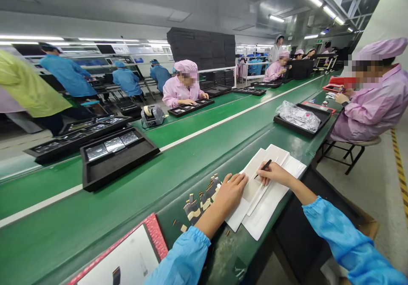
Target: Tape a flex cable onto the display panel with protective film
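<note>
Fingers of the right hand [270,173] pinch a slim black tool [265,166], held at a slant with its narrow end pointing down at the white sheets [263,222]; whether it is a pen or tweezers I cannot tell. The left hand [230,191] lies palm down on the left part of the same sheets, its fingers extended and slightly apart. A narrow white strip [256,200] runs lengthwise over the sheets, passing under the right hand.

The sheets rest near the edge of the green surface [188,153]. Just beside the left hand and forearm is a loose scatter of small black-and-gold flex cables [194,210]. Nearer the camera, a pale panel [123,257] lies on red bubble wrap [156,234], with one dark piece [116,275] on top.

Farther off, a black tray [127,163] holds silvery flat parts [114,144], and another tray [288,127], to the right, carries clear plastic bags [299,115]. Across the surface, a person in pink [181,88] has both hands at a tray of parts [191,108].
</note>
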`<act>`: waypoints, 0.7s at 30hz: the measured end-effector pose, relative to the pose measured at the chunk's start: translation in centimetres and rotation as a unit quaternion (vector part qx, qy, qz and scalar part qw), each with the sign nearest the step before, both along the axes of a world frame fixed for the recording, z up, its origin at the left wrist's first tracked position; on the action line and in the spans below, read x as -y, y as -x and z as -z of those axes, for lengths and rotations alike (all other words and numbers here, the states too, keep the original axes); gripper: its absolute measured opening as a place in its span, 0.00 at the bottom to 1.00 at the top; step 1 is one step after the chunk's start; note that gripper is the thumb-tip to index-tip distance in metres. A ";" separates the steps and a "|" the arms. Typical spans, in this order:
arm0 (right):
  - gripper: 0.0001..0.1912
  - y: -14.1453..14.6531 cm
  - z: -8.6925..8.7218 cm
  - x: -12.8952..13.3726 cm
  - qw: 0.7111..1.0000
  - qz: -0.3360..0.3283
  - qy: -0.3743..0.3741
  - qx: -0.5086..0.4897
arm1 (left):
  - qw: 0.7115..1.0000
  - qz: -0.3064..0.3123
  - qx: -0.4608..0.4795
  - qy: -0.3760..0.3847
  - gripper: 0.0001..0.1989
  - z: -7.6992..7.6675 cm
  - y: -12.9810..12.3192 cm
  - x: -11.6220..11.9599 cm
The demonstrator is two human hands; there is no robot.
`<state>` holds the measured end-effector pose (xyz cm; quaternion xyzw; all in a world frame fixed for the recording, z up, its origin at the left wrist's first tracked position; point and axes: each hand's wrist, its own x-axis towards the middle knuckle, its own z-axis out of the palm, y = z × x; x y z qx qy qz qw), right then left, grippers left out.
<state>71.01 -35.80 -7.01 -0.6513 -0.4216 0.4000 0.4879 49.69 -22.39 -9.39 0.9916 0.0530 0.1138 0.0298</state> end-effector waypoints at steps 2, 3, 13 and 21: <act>0.10 -0.4 -0.1 0.0 1.000 -0.018 0.013 -0.007 | 1.000 -0.003 -0.003 0.004 0.21 0.0 0.0 0.2; 0.11 -0.6 -0.2 0.0 0.999 -0.027 0.020 -0.010 | 1.000 -0.004 -0.005 0.007 0.21 -0.1 0.0 0.2; 0.11 -1.3 -1.5 0.5 0.994 -0.070 0.078 -0.015 | 0.999 -0.008 -0.012 0.043 0.21 0.0 0.1 0.5; 0.06 0.6 -2.7 2.2 0.992 -0.042 -0.020 0.115 | 0.997 -0.017 -0.021 0.076 0.26 0.7 -0.1 0.3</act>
